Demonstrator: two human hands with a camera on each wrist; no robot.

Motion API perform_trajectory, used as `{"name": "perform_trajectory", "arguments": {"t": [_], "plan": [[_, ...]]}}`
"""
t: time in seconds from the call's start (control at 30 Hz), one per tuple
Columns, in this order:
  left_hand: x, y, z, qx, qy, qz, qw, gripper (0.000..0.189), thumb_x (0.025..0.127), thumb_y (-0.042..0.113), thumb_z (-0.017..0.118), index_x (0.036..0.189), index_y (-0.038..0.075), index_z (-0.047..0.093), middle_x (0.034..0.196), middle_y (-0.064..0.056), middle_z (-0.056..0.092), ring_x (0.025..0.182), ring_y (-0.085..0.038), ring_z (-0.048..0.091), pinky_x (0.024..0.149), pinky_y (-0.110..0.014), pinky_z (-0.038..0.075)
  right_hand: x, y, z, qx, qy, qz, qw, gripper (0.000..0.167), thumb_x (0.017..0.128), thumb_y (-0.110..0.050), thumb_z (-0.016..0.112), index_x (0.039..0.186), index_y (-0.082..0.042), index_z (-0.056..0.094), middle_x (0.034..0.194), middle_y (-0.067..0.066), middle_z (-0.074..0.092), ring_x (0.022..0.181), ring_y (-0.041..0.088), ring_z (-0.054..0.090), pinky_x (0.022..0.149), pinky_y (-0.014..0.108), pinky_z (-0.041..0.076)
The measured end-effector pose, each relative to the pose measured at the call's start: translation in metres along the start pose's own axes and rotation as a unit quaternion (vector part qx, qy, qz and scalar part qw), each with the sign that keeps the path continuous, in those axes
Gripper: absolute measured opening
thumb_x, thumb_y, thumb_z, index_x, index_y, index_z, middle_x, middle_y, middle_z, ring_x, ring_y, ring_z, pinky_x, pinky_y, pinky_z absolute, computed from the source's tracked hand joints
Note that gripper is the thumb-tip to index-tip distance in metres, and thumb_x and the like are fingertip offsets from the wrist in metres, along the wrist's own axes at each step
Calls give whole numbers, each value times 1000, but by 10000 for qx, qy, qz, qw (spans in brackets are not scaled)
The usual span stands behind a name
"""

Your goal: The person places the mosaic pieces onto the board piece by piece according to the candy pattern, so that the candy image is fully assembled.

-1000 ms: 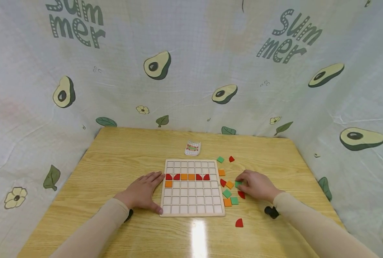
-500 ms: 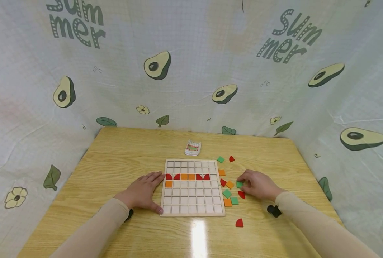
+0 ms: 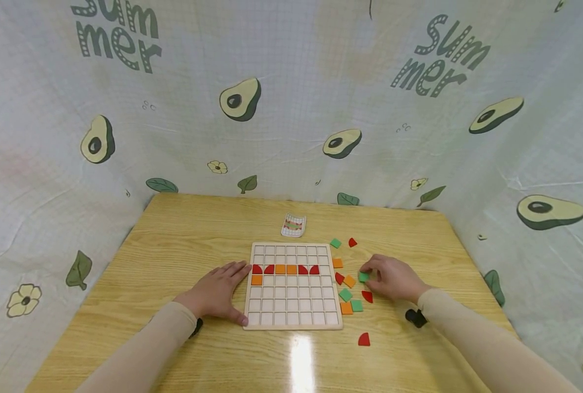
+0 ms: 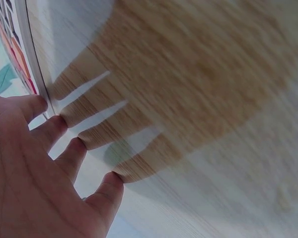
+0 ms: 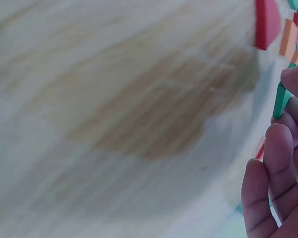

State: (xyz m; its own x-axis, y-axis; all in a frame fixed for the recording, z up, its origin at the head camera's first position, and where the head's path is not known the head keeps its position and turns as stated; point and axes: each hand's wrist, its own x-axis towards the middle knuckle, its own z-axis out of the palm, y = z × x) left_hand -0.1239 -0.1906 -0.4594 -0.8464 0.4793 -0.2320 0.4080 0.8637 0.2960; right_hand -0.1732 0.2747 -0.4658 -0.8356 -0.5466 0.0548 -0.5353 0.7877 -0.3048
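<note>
My left hand [image 3: 218,292] lies with spread, straight fingers along the left edge of a wooden grid board [image 3: 293,305]; fingertips and thumb touch its rim. On the board a row holds red quarter-circle tiles and two orange square tiles [image 3: 285,269], with one more orange square [image 3: 256,280] below at the left. Right of the board, my right hand [image 3: 394,279] pinches a green square tile [image 3: 364,277] between thumb and fingers. The right wrist view shows that green tile [image 5: 282,96] tilted on edge, lifted off the table.
Loose green, orange and red tiles lie along the board's right side, among them a green square [image 3: 357,305] and a red quarter-circle [image 3: 367,296]. Another red quarter-circle [image 3: 364,339] lies nearer the front. Behind the board is a small pattern card [image 3: 293,225]. A printed cloth [image 3: 291,109] hangs behind the table.
My right hand, pinching the green tile, has shifted slightly right and up from the table. My left hand and the tiles on the board have not moved.
</note>
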Motion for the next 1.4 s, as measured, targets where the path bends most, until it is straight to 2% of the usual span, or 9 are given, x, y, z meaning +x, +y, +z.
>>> {"name": "perform_trajectory", "arguments": {"t": [0.13, 0.3, 0.57, 0.73, 0.97, 1.2, 1.4], "plan": [[-1, 1, -1, -78, -15, -24, 10000, 125, 62, 74, 80, 157, 9, 30, 162, -12, 25, 147, -35, 21, 114, -59, 21, 16, -15, -2, -5, 10, -163, 9999, 22, 84, -21, 77, 106, -20, 75, 97, -10, 62, 64, 2, 47, 60, 23, 46], [-1, 0, -1, -30, -31, -41, 10000, 125, 62, 75, 79, 158, 10, 30, 162, -12, 25, 148, -35, 21, 114, -59, 21, 46, -47, 2, -18, -79, -496, 9987, 22, 85, -22, 76, 107, -18, 76, 97, -7, 64, 63, 2, 47, 59, 24, 45], [0, -2, 0, 15, -31, -46, 10000, 125, 62, 76, 78, 158, 11, 30, 162, -11, 25, 147, -35, 21, 114, -59, 21, 99, -111, 30, 115, -432, -924, 9947, 23, 87, -27, 74, 109, -22, 76, 101, -11, 63, 76, 4, 54, 65, 24, 48], [0, -2, 0, 48, -63, -18, 10000, 126, 63, 78, 76, 158, 11, 29, 162, -11, 25, 147, -35, 21, 114, -59, 22, 121, -145, 48, -14, -535, -1199, 9914, 23, 89, -30, 72, 111, -24, 75, 100, -13, 62, 80, 2, 56, 69, 24, 49], [0, -1, -2, -51, -20, 85, 9999, 125, 63, 75, 78, 158, 9, 30, 161, -13, 25, 147, -36, 22, 113, -61, 22, 130, -165, 62, -154, -495, -1332, 9897, 27, 89, -29, 72, 115, -23, 75, 103, -12, 62, 80, 0, 56, 67, 22, 49], [0, -2, -2, -15, -12, 88, 10000, 125, 63, 76, 77, 157, 8, 30, 161, -13, 26, 147, -35, 22, 113, -60, 23, 129, -168, 65, -379, -405, -1432, 9881, 27, 91, -32, 72, 116, -24, 74, 105, -12, 63, 83, 0, 57, 70, 22, 50], [0, -3, 0, -27, 23, 114, 9999, 126, 63, 77, 77, 157, 8, 30, 161, -13, 27, 147, -36, 23, 112, -60, 23, 128, -169, 65, -325, -310, -1494, 9878, 26, 90, -33, 74, 114, -24, 75, 104, -12, 64, 83, 1, 58, 70, 22, 50]]}}
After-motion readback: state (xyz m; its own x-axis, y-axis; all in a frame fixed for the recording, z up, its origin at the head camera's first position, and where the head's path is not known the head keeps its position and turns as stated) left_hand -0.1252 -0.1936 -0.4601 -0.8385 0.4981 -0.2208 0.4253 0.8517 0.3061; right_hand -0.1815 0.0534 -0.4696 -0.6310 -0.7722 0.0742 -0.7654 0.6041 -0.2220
